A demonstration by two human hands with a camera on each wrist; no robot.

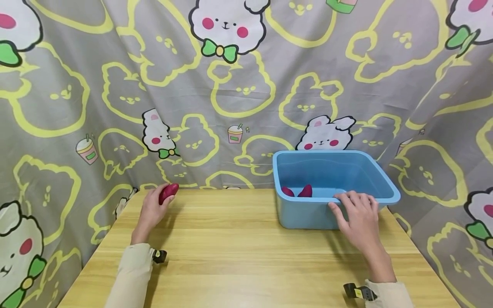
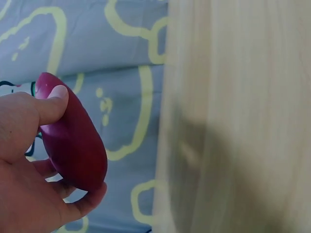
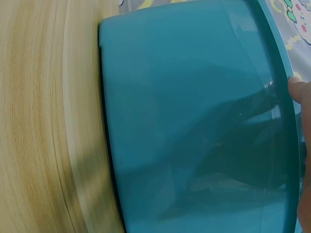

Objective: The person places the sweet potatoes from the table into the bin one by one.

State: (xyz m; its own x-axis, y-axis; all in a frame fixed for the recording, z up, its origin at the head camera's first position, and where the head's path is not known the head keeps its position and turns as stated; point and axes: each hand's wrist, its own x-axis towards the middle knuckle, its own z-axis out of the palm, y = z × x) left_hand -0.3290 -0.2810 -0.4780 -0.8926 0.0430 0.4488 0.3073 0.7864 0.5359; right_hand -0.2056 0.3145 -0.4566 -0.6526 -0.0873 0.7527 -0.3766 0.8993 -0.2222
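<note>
My left hand (image 1: 153, 208) holds a smooth dark-red oblong (image 1: 168, 193), shaped like a sweet potato, over the far left of the table. In the left wrist view, the thumb presses one side of the oblong (image 2: 75, 141) and the fingers curl round the other. On the right stands a blue plastic bin (image 1: 308, 214). My right hand (image 1: 358, 218) grips its front rim, fingers over the edge and thumb on the near side. Inside the bin lie two dark-red pieces (image 1: 305, 191) of similar look, partly hidden by the front wall.
A wooden table (image 1: 231, 256) spreads under both hands. Behind it and along both sides hangs a grey curtain (image 1: 246, 102) with cartoon animals. The bin stands near the table's back right corner. Both wrists wear black straps with small devices.
</note>
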